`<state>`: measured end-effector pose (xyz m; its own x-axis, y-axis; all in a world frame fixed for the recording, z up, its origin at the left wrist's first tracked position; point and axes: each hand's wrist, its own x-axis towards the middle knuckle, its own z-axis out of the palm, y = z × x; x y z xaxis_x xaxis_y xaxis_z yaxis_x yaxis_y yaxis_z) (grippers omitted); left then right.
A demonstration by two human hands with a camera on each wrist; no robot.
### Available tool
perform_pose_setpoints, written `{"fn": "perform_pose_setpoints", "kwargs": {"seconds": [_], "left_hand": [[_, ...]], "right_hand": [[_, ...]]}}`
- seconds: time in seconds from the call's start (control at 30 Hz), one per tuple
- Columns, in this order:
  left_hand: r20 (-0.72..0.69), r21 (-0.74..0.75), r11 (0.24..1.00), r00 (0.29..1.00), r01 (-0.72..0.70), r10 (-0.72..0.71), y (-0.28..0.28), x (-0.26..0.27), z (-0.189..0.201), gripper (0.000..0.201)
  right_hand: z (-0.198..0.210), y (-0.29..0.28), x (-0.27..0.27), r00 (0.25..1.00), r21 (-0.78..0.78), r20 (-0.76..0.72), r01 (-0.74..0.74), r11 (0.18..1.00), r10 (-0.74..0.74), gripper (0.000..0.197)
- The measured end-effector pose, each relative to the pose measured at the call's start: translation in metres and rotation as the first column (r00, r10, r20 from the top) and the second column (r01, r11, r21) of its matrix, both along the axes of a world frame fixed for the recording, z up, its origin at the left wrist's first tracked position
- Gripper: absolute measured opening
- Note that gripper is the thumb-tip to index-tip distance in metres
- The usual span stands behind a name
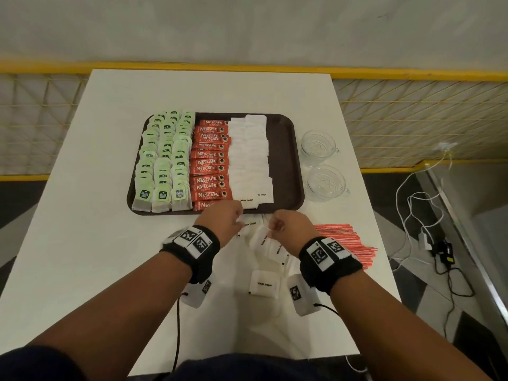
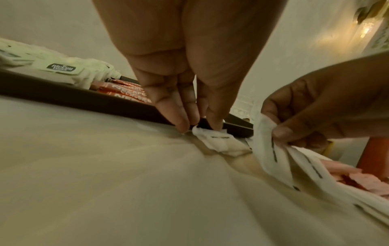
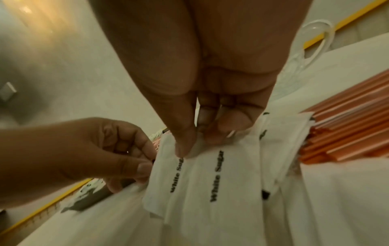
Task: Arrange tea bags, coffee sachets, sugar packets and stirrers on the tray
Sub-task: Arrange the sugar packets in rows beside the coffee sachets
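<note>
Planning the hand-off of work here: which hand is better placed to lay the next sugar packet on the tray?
Left, probably. The left hand pinches a single sugar packet right beside the tray rim, near the sugar column. The right hand holds a fanned bunch of packets farther back.

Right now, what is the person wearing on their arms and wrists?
Both forearms are bare. Each wrist carries a black band: the left wristband and the right wristband each bear white blocks printed with black square code markers. A white camera box hangs under the right wrist, trailing a black cable. A dark sleeve covers the left upper arm.
</note>
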<state>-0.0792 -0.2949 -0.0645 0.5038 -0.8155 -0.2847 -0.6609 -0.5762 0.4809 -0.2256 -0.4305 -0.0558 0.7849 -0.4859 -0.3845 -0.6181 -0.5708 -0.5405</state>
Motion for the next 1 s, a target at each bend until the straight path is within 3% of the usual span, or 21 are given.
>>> {"fn": "perform_pose_setpoints", "kwargs": {"seconds": [0.13, 0.3, 0.43, 0.57, 0.77, 1.0], "left_hand": [[0.047, 0.023, 0.999, 0.999, 0.027, -0.028, -0.005, -0.012, -0.003, 0.029], [0.108, 0.071, 0.997, 0.993, 0.031, -0.039, -0.013, -0.023, -0.003, 0.030], [0.085, 0.044, 0.999, 0.996, 0.008, -0.012, -0.012, -0.025, -0.007, 0.027], [0.055, 0.062, 0.995, 0.996, 0.073, -0.076, -0.011, -0.024, -0.010, 0.034], [0.076, 0.097, 0.982, 0.983, 0.162, -0.169, -0.009, -0.022, -0.011, 0.036], [0.147, 0.130, 0.971, 0.964, 0.203, -0.221, -0.009, -0.028, -0.006, 0.016]], "right_hand": [[0.000, -0.010, -0.009, 0.995, 0.058, 0.070, 0.072, 0.996, -0.076, 0.016], [-0.001, -0.017, -0.019, 0.973, 0.224, 0.110, 0.175, 0.959, -0.204, 0.012], [0.003, -0.019, -0.021, 0.933, 0.355, 0.162, 0.249, 0.901, -0.322, 0.011], [0.007, -0.021, -0.020, 0.904, 0.460, 0.172, 0.279, 0.843, -0.392, 0.011], [0.006, -0.026, -0.018, 0.880, 0.491, 0.174, 0.311, 0.814, -0.442, 0.019], [0.011, -0.027, -0.021, 0.862, 0.539, 0.165, 0.329, 0.775, -0.480, 0.024]]}}
